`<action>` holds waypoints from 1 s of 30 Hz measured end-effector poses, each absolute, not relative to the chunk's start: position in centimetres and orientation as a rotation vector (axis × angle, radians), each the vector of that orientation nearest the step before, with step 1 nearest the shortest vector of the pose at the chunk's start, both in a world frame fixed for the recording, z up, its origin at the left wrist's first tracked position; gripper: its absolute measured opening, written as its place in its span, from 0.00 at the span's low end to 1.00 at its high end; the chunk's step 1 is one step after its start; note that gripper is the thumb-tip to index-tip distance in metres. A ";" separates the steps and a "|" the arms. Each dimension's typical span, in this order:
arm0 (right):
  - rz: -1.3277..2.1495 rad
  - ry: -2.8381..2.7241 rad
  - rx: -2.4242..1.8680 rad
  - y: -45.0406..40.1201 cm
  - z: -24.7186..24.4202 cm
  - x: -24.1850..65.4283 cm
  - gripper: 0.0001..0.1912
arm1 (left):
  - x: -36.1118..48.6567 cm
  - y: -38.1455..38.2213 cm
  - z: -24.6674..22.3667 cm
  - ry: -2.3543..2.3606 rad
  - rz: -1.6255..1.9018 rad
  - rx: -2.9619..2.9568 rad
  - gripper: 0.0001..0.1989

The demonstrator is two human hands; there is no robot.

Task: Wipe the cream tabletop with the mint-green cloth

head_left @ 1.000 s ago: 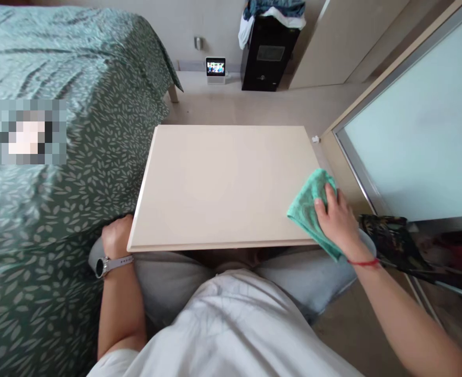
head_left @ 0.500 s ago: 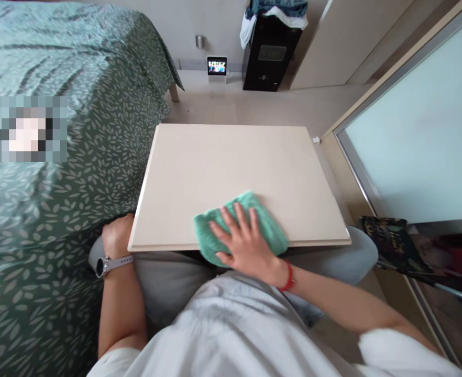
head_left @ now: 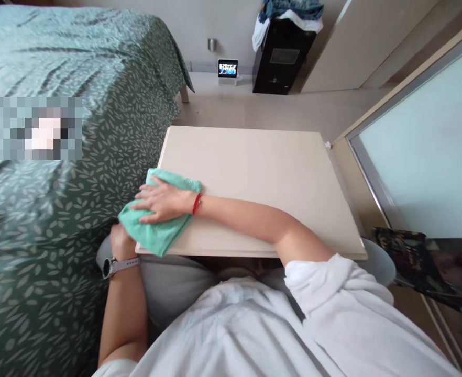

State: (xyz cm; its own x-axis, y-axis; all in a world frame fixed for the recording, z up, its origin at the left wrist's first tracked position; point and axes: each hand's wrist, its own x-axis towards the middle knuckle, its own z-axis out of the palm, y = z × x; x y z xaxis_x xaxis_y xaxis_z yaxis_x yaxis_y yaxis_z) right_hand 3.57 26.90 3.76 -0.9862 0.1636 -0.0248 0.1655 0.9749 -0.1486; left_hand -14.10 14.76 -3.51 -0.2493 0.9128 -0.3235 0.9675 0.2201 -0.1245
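Note:
A green cloth (head_left: 168, 230) lies over the left edge of a cream tabletop (head_left: 250, 173), partly hanging past it. My right hand (head_left: 162, 200), with a red band at the wrist, rests flat on the cloth, fingers spread and pointing left. My right arm stretches across the near half of the tabletop. Beside the table's near left corner is my left hand (head_left: 121, 242), wearing a watch (head_left: 107, 267) at the wrist. The cloth and the table edge hide its fingers.
A bed with a green leaf-patterned cover (head_left: 109, 115) stands close along the left. Beyond the table are a small lit screen (head_left: 228, 69) and a black cabinet (head_left: 280, 57) topped with clothes. A framed pale panel (head_left: 431, 141) is at the right.
My right hand and the green cloth have moved left, from the near middle of the tabletop to its left edge. The view has shifted slightly. My left hand remains by the corner.

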 end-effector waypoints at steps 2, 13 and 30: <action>-0.306 3.108 0.504 30.4 3.5 3.1 0.30 | -13.1 14.7 -2.2 2.295 -0.609 1.722 0.20; -0.450 2.872 1.519 42.2 3.2 6.5 0.38 | -10.6 15.2 0.4 2.257 -0.787 1.583 0.22; -0.221 1.706 2.908 36.9 2.5 39.3 0.38 | -11.4 15.5 0.0 2.237 -0.791 1.588 0.22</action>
State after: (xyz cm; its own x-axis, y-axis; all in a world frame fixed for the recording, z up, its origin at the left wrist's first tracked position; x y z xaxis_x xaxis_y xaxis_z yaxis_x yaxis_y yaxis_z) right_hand 39.31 36.86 2.53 0.4887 0.8724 0.0079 0.8416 -0.4690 -0.2678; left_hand -11.42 15.53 0.01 -0.3528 0.7756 -0.5235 0.9322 0.2432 -0.2679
